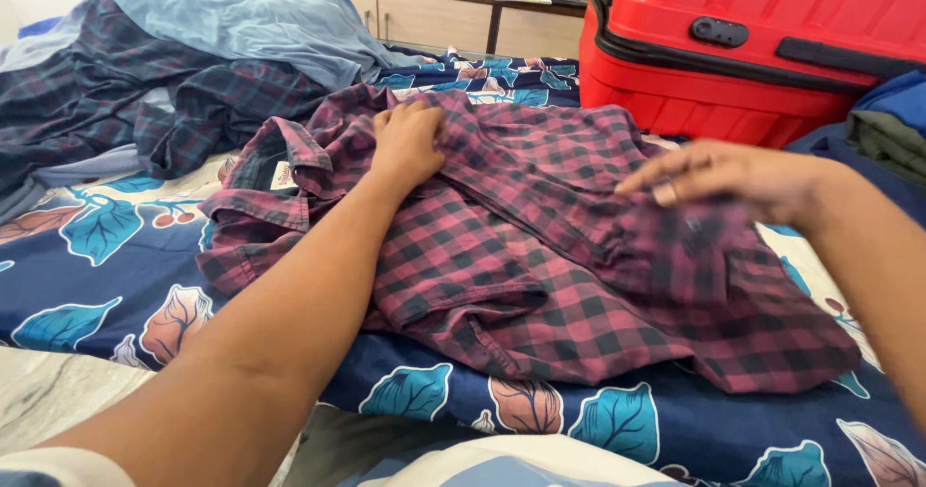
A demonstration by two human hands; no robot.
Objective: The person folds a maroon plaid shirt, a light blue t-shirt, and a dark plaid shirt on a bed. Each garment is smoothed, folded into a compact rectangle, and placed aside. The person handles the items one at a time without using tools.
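A maroon-and-black checked shirt [540,265] lay spread and rumpled across the bed, its collar toward the left with a small label showing inside the neck. Folds bunched along the middle, and one sleeve was doubled under near the lower edge. The left hand [410,140] pressed down on the cloth just right of the collar. The right hand [733,174], blurred, hovered flat over the shirt's right side, fingers extended.

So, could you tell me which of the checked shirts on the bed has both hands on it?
The maroon checked shirt in the middle; the dark blue checked one lies untouched at upper left.
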